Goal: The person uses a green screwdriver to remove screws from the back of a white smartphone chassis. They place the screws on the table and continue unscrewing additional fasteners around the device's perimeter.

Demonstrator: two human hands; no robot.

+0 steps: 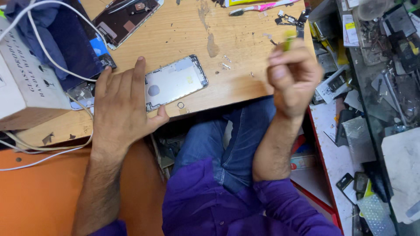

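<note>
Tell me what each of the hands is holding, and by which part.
The right hand pinches a small yellow-green object at its lower end; it is blurred, so its kind is unclear. The left hand holds nothing, resting flat against the silver phone housing.

1. Phone rear housing [175,81]: silver-grey metal shell, rectangular with rounded corners. It lies flat on the wooden desk [245,48], inner face up, close to the desk's near edge. Long axis runs slantwise, right end farther from the near edge than the left. A round cut-out shows toward its left end; a small yellowish patch sits toward the right end. The left end is partly covered by the left hand [120,105], which rests flat, palm down, fingers spread.
2. Small yellow-green object [289,38]: pinched in the closed fingers of the raised right hand [292,74], above the desk's right edge. Blurred; kind cannot be told.
</note>
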